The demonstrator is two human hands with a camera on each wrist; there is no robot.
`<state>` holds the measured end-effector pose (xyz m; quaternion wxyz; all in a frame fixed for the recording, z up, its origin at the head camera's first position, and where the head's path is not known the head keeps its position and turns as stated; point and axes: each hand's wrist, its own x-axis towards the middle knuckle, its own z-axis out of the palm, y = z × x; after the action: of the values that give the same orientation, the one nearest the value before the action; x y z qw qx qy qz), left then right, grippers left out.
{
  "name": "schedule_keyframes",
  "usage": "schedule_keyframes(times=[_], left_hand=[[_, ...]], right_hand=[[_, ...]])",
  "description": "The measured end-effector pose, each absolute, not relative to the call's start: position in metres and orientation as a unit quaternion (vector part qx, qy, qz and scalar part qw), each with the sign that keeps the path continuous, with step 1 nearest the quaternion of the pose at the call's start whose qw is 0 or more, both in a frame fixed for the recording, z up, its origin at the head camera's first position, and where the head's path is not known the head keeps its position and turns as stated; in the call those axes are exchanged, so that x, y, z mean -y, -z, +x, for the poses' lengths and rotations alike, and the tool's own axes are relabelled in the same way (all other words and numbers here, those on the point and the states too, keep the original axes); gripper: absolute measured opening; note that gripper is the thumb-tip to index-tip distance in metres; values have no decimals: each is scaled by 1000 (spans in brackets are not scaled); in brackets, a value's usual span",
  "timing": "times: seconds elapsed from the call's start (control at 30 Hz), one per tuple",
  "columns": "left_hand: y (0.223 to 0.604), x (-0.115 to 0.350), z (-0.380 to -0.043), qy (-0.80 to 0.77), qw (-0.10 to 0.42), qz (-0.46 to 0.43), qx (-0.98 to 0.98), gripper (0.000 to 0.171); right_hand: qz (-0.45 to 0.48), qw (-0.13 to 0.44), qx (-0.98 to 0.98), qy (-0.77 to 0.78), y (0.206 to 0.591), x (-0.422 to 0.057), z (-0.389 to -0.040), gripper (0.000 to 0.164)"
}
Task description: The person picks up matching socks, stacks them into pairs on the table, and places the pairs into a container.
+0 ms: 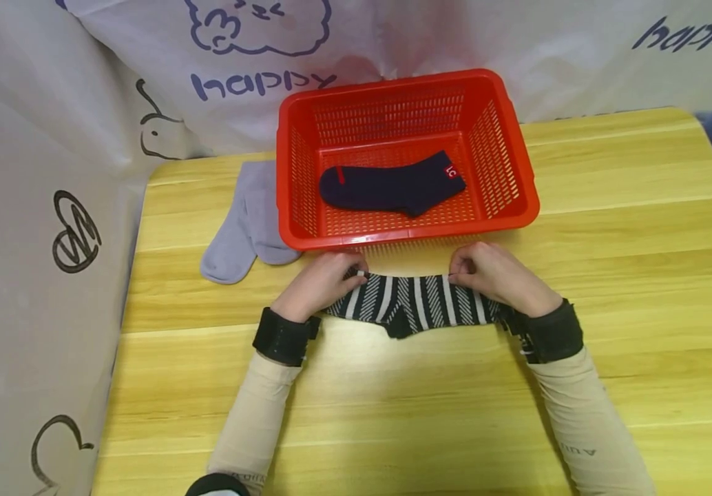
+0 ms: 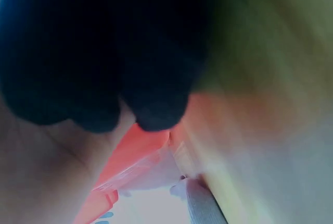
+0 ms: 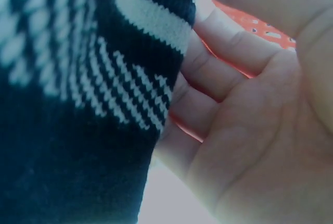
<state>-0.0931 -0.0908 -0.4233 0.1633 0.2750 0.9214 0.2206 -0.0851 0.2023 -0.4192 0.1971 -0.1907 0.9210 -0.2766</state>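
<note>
A black sock with white and grey stripes (image 1: 424, 303) stretches sideways between both hands, in front of the basket. My left hand (image 1: 325, 281) pinches its upper edge near the left end, thumb against fingers. Near the other end, my right hand (image 1: 497, 274) pinches the same edge. In the right wrist view the striped knit of the sock (image 3: 140, 73) hangs beside the palm and curled fingers (image 3: 229, 52). Dark cloth (image 2: 99, 47) covers much of the left wrist view, where the left fingertips are hidden.
A red plastic basket (image 1: 408, 238) stands just beyond the hands, with a dark navy sock (image 1: 381, 187) lying inside. A pair of light grey socks (image 1: 241, 227) lies on the wooden table (image 1: 207, 393), partly behind the basket's left side. White printed cloth (image 1: 393, 34) hangs behind.
</note>
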Motion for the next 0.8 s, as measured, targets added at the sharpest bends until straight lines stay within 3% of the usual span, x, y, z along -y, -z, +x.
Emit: schedule_keyframes(times=[0.5, 0.8], left_hand=[[425, 92, -94, -211, 135, 261, -932, 16], [427, 92, -94, -216, 126, 262, -932, 15]], right_hand=[[-186, 211, -922, 265, 416, -211, -87, 6], [-147, 270, -915, 261, 410, -233, -90, 8]])
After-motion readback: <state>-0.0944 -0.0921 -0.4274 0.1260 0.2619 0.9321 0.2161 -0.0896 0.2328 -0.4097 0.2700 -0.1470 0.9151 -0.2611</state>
